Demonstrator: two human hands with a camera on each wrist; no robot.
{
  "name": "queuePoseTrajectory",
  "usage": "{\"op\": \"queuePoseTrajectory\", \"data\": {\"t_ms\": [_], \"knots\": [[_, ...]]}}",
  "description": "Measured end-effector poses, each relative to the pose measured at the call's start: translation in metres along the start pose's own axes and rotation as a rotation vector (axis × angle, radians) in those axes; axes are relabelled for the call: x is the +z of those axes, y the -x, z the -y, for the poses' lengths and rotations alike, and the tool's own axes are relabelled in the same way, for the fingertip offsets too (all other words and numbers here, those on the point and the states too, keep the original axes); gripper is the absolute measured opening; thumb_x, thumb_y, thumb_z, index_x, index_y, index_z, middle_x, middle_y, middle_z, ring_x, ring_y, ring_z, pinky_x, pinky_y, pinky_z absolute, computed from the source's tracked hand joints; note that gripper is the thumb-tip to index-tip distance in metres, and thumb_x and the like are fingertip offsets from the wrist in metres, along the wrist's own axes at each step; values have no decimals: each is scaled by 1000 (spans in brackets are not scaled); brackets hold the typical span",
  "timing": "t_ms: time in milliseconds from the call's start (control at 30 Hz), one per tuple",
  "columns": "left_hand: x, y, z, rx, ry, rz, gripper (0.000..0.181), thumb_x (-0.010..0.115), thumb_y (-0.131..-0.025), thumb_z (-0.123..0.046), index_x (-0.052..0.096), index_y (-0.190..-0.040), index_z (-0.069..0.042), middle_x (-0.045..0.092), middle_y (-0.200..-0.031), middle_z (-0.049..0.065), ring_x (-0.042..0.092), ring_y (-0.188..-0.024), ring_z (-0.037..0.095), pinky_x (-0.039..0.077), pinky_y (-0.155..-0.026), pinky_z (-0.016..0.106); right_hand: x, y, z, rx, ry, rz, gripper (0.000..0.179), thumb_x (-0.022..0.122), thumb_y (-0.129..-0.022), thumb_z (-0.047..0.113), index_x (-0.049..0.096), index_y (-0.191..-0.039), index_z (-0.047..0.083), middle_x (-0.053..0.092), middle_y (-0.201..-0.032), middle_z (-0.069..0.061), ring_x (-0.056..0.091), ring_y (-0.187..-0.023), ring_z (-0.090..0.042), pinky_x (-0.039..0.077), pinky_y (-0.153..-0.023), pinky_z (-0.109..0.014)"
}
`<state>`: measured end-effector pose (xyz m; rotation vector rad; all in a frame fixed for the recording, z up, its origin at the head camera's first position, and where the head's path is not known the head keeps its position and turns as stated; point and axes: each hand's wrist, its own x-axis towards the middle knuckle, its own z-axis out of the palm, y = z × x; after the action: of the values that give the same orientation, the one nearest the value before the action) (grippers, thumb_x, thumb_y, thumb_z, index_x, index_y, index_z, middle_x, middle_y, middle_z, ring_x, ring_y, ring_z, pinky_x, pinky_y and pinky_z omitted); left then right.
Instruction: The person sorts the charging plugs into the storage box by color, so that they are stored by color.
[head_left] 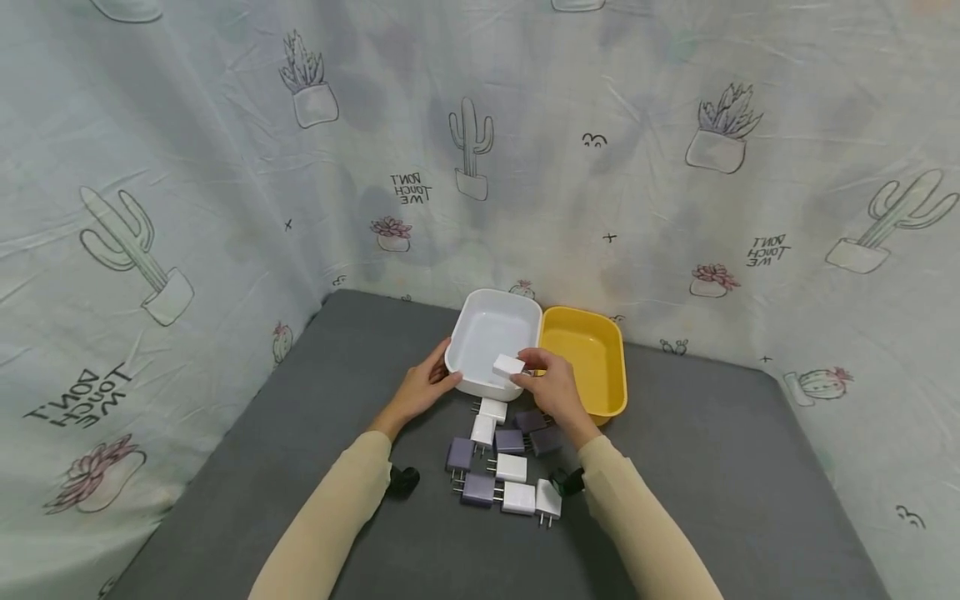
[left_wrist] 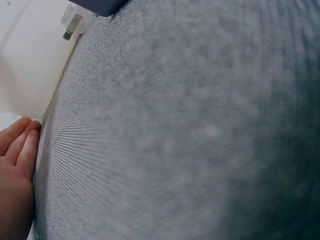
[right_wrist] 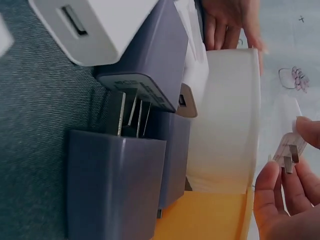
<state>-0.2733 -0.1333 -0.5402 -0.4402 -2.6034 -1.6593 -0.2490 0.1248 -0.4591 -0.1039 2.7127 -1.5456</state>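
My right hand (head_left: 553, 387) pinches a white charger plug (head_left: 508, 365) between thumb and fingers, over the near right part of the white plastic tub (head_left: 491, 312). In the right wrist view its two metal prongs (right_wrist: 290, 159) stick out toward the fingers. My left hand (head_left: 420, 390) rests against the tub's near left side, fingers fairly straight along the outer wall and thumb by the rim. The left wrist view shows those fingers (left_wrist: 25, 145) touching the wall low down. The tub's visible floor is bare.
A yellow tub (head_left: 613, 367) stands right against the white one. In front of both lie several white charger plugs (head_left: 512, 467) and purple charger plugs (head_left: 477, 490), close together on the grey tabletop (head_left: 750, 467). A printed cloth (head_left: 525, 208) hangs behind the table.
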Motion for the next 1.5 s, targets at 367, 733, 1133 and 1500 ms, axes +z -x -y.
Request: {"op": "queuePoseTrajectory", "data": {"t_ms": [367,733,1133,1500], "knots": [[0,-1,0,4,12,1,77,67,-93,-31,25,-156,-20,45,-149,16,51,-133,27,45,-108,41,8,-17,2,40,-55,-58,34,76,-85,19,65,-116,11,65,-113,-8,57,-101,-24,56,-92,-35],[-15,12,-45,36,66,52,75,65,-95,-18,23,-154,0,42,-145,31,47,-132,43,42,-108,52,9,-34,6,83,-12,-63,34,76,-85,16,65,-117,10,64,-113,-9,56,-102,-25,55,-96,-37],[-3,3,-17,46,76,5,75,67,-93,-19,26,-154,-5,45,-144,28,51,-130,41,44,-107,51,26,-42,6,15,110,-36,34,79,-81,16,68,-111,6,66,-107,-10,56,-98,-25,53,-89,-36],[2,0,-1,7,61,-6,76,68,-93,-29,25,-156,-20,46,-148,16,51,-132,30,45,-109,43,36,-43,12,-5,226,-15,32,80,-80,15,70,-109,5,68,-102,-11,56,-91,-25,53,-86,-38]]}}
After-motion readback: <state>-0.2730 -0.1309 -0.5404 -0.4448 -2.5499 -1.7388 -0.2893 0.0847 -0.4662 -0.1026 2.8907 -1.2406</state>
